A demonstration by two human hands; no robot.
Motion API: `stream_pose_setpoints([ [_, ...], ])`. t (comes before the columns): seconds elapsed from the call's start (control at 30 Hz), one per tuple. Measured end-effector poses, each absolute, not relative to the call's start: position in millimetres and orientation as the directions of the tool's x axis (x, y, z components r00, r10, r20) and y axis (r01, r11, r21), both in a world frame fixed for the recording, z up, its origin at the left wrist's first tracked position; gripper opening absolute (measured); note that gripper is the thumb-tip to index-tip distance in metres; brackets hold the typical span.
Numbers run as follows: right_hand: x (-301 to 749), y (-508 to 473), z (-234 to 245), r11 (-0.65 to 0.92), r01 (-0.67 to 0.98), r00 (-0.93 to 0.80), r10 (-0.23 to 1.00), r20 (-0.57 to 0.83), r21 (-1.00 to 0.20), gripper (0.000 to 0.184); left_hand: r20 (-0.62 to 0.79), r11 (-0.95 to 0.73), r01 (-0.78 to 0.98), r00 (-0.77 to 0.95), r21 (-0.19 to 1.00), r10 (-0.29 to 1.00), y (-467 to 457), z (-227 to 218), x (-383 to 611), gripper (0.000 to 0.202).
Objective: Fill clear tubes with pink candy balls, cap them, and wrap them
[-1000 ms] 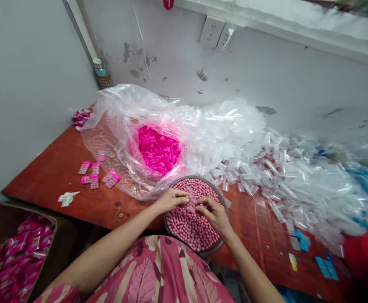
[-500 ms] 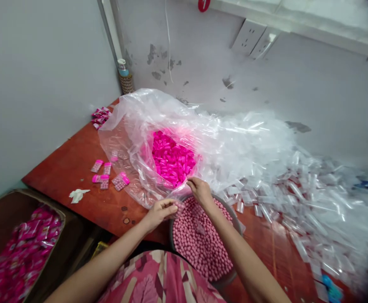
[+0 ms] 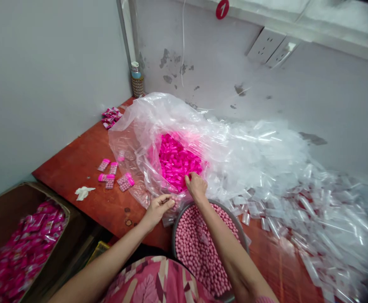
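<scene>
My left hand (image 3: pixel 158 209) pinches a small clear container (image 3: pixel 174 203) with pink balls in it, just off the left rim of a round grey tub. My right hand (image 3: pixel 197 187) reaches to the near edge of a heap of bright pink plastic caps (image 3: pixel 178 162). Its thumb and fingers are pinched together, and what lies between them is hidden. The caps lie in the mouth of a large clear plastic bag (image 3: pixel 133 145). Below my right forearm, the grey tub (image 3: pixel 242 240) is filled with pink balls (image 3: pixel 188 244).
Several filled, pink-capped containers (image 3: pixel 126 182) and a crumpled white tissue (image 3: pixel 84 192) lie left on the red table (image 3: pixel 76 162). Clear empty containers (image 3: pixel 275 223) are heaped at right. A box of pink packets (image 3: pixel 38 235) stands lower left; a flask (image 3: pixel 135 70) stands in the corner.
My right hand has moved forward from the tub's far edge to the pink caps. The left hand keeps the container, and the whole view has shifted slightly.
</scene>
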State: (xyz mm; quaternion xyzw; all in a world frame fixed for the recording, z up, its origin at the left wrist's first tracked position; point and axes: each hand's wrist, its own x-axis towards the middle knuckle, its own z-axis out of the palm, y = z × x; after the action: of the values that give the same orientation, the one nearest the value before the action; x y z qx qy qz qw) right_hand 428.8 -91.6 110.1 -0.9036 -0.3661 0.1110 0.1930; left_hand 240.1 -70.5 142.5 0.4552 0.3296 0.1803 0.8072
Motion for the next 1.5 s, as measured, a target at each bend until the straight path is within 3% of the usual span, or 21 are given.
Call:
stream_pose_setpoints([
  [0.2, 420.2, -114.6, 140.3, -0.433, 0.642, 0.561, 0.828, 0.004, -0.632, 0.029, -0.301, 0.378, 0.019, 0.642, 0.926, 0.705, -63.0, 142.3, 249.8, 0.034],
  [0.33, 412.8, -150.9, 170.8, -0.156, 0.615, 0.327, 0.942, 0.070, -0.772, 0.039, -0.205, 0.208, 0.082, 0.701, 0.975, 0.683, -64.5, 147.0, 252.8, 0.033],
  [0.4, 410.8, -167.9, 183.3, -0.056, 0.674, 0.210, 0.970, 0.119, -0.736, 0.039, -0.138, 0.091, 0.104, 0.725, 0.990, 0.675, -68.3, 150.9, 252.6, 0.031],
  [0.57, 405.1, -194.9, 198.0, 0.005, 0.853, 0.092, 0.983, 0.160, -0.523, 0.035, 0.009, -0.157, 0.105, 0.803, 0.982, 0.596, -80.2, 163.5, 252.6, 0.027],
  [0.8, 390.9, -219.4, 195.7, 0.033, 0.868, 0.091, 0.970, 0.225, -0.495, 0.037, 0.052, -0.210, 0.080, 0.829, 0.974, 0.556, -94.0, 179.1, 250.2, 0.025],
  [0.97, 382.1, -232.6, 191.5, 0.024, 0.915, 0.071, 0.973, 0.221, -0.403, 0.044, 0.066, -0.248, 0.081, 0.844, 0.965, 0.533, -103.9, 187.7, 245.4, 0.022],
  [1.03, 381.2, -234.1, 190.6, -0.010, 0.899, 0.107, 0.974, 0.198, -0.439, 0.043, 0.061, -0.252, 0.093, 0.838, 0.963, 0.542, -106.3, 188.8, 246.1, 0.020],
  [1.13, 382.3, -235.2, 194.1, -0.101, 0.733, 0.247, 0.961, 0.124, -0.673, 0.036, 0.012, -0.177, 0.091, 0.860, 0.980, 0.510, -107.1, 188.0, 249.8, 0.020],
  [1.2, 382.7, -238.0, 198.9, -0.165, 0.458, 0.368, 0.930, 0.018, -0.873, 0.033, -0.044, -0.026, 0.065, 0.868, 0.998, 0.495, -107.4, 185.7, 253.0, 0.024],
  [1.27, 381.9, -243.3, 202.3, -0.163, 0.086, 0.433, 0.894, -0.111, -0.983, 0.033, -0.112, 0.179, 0.020, 0.847, 0.984, 0.520, -108.3, 182.4, 255.4, 0.030],
  [1.37, 378.6, -251.4, 200.0, -0.053, -0.323, 0.469, 0.858, -0.209, -0.945, 0.038, -0.186, 0.362, -0.023, 0.825, 0.932, 0.533, -110.0, 178.3, 255.9, 0.035],
  [1.5, 374.7, -252.0, 195.4, 0.010, -0.436, 0.582, 0.766, -0.274, -0.900, 0.019, -0.109, 0.160, 0.028, 0.843, 0.987, 0.526, -110.7, 181.0, 252.4, 0.031],
])
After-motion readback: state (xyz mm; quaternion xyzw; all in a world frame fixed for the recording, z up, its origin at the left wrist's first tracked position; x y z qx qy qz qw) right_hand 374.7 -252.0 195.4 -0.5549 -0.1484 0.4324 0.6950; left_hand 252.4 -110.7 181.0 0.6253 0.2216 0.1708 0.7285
